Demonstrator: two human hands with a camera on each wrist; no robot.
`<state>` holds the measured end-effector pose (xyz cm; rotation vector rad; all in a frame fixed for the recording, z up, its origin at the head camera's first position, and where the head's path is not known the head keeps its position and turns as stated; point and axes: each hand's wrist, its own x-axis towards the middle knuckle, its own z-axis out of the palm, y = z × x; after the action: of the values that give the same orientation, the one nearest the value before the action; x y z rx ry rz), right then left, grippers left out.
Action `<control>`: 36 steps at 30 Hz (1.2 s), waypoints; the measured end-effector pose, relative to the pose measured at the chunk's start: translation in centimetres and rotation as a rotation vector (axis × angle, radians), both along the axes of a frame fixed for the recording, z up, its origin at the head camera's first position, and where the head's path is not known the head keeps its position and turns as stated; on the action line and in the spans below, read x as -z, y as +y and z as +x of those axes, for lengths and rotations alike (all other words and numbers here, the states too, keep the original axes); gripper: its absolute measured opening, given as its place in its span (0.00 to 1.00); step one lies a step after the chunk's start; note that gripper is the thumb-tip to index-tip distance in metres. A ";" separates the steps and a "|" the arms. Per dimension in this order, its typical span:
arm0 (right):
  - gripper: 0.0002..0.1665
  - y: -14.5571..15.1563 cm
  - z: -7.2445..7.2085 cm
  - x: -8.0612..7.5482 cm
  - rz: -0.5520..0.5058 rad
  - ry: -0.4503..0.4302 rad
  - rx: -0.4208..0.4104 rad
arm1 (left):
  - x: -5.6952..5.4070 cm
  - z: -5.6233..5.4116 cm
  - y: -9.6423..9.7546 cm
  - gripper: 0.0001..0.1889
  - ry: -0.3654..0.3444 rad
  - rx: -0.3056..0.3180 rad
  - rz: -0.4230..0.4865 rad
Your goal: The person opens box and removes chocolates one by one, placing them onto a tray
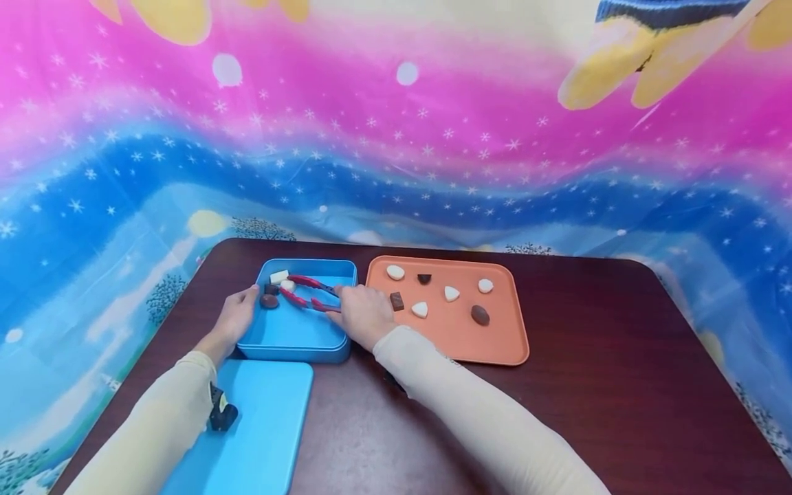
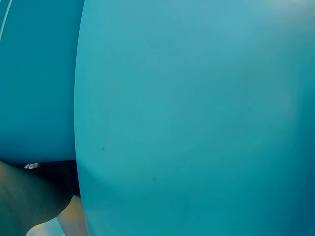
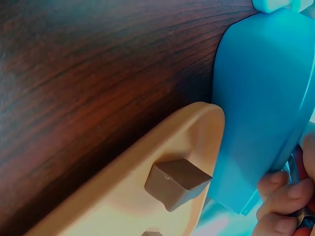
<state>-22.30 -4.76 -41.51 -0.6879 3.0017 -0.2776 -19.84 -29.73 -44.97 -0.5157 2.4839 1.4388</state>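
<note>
My right hand [image 1: 366, 313] grips a pair of red-tipped tongs [image 1: 307, 304] over the blue box [image 1: 303, 354]. The tongs' tips are at a small round white piece [image 1: 287, 284] near the box's left wall. Beside it in the box lie a white block [image 1: 279, 277], a dark square piece [image 1: 271, 289] and a brown oval piece [image 1: 269, 301]. My left hand [image 1: 234, 317] touches the outside of the box's left wall, its fingertips right at the rim. The right wrist view shows curled fingers [image 3: 283, 204] round the tongs.
An orange tray [image 1: 476, 350] right of the box bears several white and brown pieces, among them a brown block [image 3: 177, 182] by its edge. A blue lid [image 1: 266, 419] lies in front of the box, under my left forearm. A patterned cloth [image 1: 396, 158] hangs behind the table.
</note>
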 end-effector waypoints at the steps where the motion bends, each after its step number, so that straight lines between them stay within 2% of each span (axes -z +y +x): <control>1: 0.32 0.0 0.0 0.1 -0.002 0.005 0.001 | 0.0 0.0 0.0 0.41 0.003 -0.003 -0.001; 8: 0.33 0.3 0.1 0.1 -0.017 0.003 0.010 | 0.2 -0.1 0.1 0.41 -0.002 0.002 -0.008; 15: 0.33 1.0 0.3 0.4 -0.074 0.011 0.005 | 0.4 -0.1 0.3 0.42 0.014 -0.003 -0.005; 24: 0.35 1.7 0.7 0.2 -0.146 -0.059 0.010 | 0.3 0.0 0.2 0.42 -0.007 0.001 -0.004; 36: 0.36 3.1 1.6 -0.5 -0.223 -0.090 0.023 | 0.2 0.2 0.0 0.43 0.001 0.014 -0.013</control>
<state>-20.73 -1.70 -41.00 -0.6378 2.9219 -0.6344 -19.62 -29.71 -45.16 -0.4989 2.4944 1.4194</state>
